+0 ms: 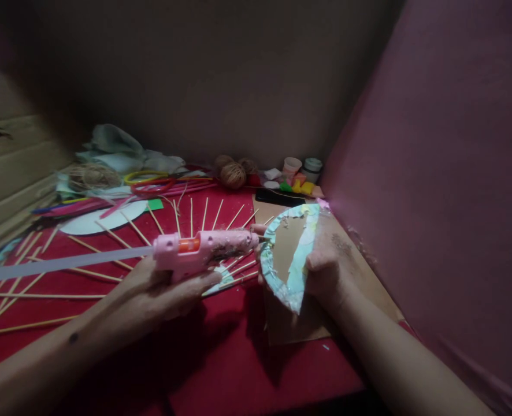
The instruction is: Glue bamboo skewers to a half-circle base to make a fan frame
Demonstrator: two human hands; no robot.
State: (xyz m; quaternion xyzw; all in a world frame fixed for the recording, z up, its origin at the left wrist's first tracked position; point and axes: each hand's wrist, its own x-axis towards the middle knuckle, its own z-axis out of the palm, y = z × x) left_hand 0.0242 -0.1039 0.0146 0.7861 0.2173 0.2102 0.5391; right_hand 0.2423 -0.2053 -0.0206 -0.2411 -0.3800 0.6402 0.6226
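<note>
Grey wall behind; red-covered counter (221, 375) below, thin sticks (43, 296) fanned nine to one o'clock of left hand (152, 289). Left wraps pink glue gun (201, 252), nozzle at rim of half-round piece (286, 248). Right hand (330, 280) pinches that piece. Probably best: thin, even bead, fingertips clear of likely hot nozzle. Piece: two o'clock from left, ten from right.

Twine balls (232, 174) near a dark back wall (216, 75), two small tubs (291, 168), heaped pale cloth (114, 143), pink wall (446, 173)
</note>
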